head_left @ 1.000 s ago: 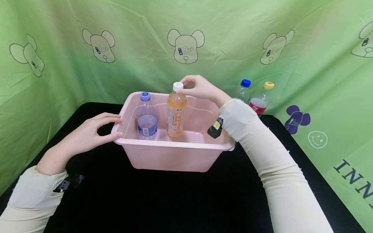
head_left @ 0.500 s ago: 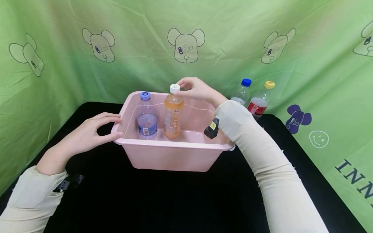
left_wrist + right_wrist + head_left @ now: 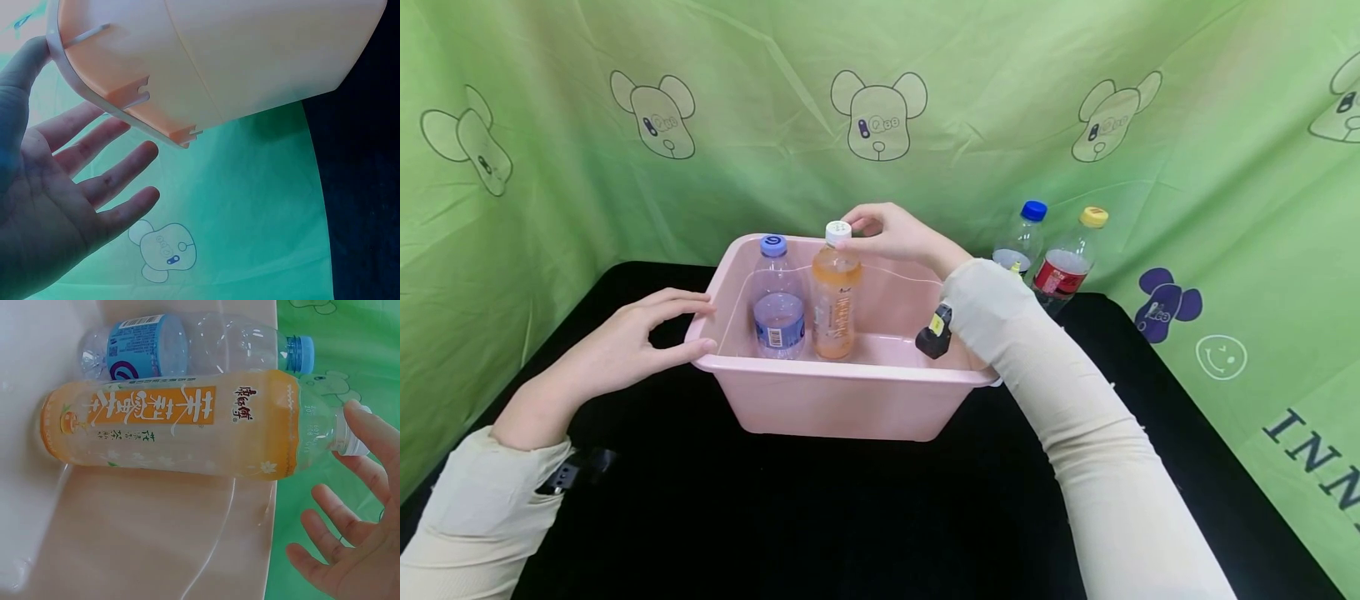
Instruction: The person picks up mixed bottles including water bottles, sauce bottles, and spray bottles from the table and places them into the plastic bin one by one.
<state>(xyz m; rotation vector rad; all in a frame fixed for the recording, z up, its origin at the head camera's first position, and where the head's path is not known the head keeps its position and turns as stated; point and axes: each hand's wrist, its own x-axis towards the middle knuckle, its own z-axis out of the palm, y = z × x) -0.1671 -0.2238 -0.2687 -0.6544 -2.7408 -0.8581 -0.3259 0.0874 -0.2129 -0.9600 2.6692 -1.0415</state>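
Observation:
In the head view, a pink plastic basin stands on a black cloth. My left hand rests at its left rim, fingers spread and fairly straight, thumb and fingertips right at the edge. My right hand pinches the white cap of an orange-labelled tea bottle between thumb and index finger. The other fingers stay loose, away from the bottle, in the right wrist view. That bottle is upright inside the basin, close beside a clear water bottle with a blue cap and blue label.
Behind my right forearm stand a clear bottle with a dark blue cap and a red-labelled bottle with a yellow cap, both partly covered by the sleeve. A green printed curtain hangs around the black tabletop.
My right hand has moved the tea bottle left and slightly nearer inside the basin, up next to the water bottle. The left hand has stayed at the rim.

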